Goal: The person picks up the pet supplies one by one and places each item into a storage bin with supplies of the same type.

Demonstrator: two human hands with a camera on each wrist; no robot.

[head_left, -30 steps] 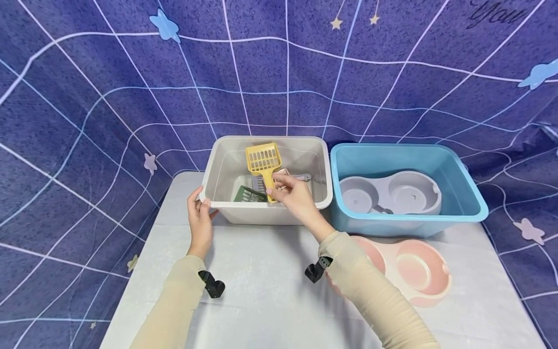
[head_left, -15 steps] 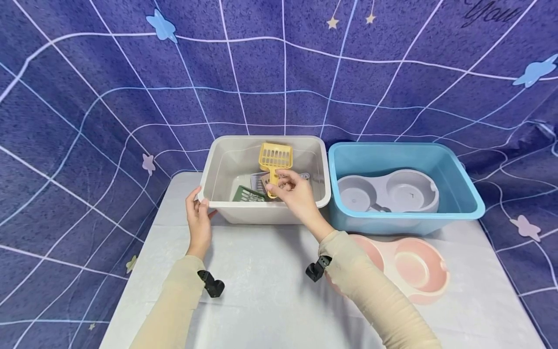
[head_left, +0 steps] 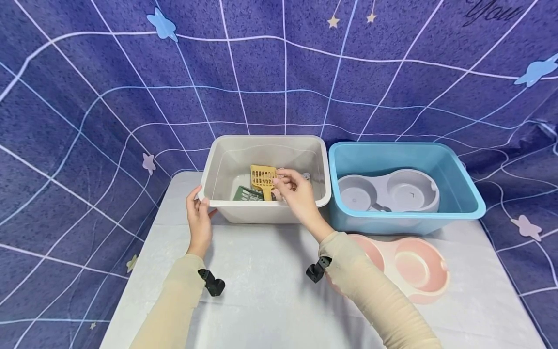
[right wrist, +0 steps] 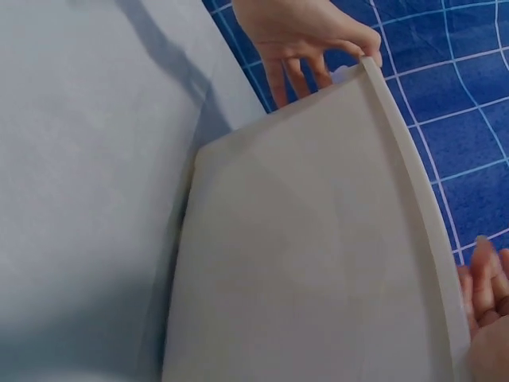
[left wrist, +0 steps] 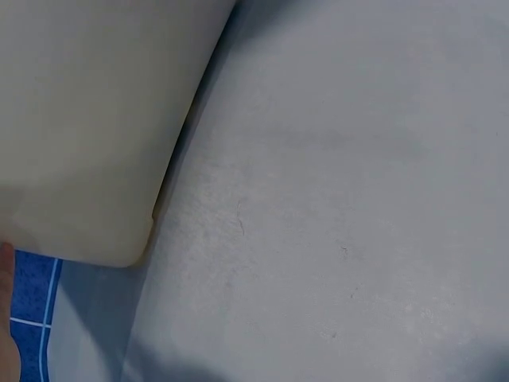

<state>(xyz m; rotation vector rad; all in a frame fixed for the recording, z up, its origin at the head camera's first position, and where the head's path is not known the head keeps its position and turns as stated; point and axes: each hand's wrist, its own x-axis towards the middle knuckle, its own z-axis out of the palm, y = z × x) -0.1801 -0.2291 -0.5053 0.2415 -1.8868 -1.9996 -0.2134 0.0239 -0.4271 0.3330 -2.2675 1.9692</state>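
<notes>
A yellow litter scoop (head_left: 262,177) lies inside the light-grey plastic bin (head_left: 271,213), its slotted head toward the back and its handle toward the front wall. My right hand (head_left: 297,191) is over the front of the bin, just right of the scoop, its fingers loosely bent with nothing between them. In the right wrist view, the right fingertips (right wrist: 483,274) show past the rim. A green slotted scoop (head_left: 247,194) lies left of the yellow handle. At the bin's front left corner, my left hand (head_left: 199,218) holds the rim.
Right beside the grey bin stands a blue bin (head_left: 457,194) with a grey double bowl (head_left: 410,191) inside. A pink double bowl (head_left: 418,271) sits on the table (head_left: 257,291) in front, partly under the right forearm. A purple patterned curtain (head_left: 261,72) hangs behind.
My right hand has let go of the yellow litter scoop, which has dropped lower in the grey bin. Half a second ago it pinched the handle. My left hand stays on the rim.
</notes>
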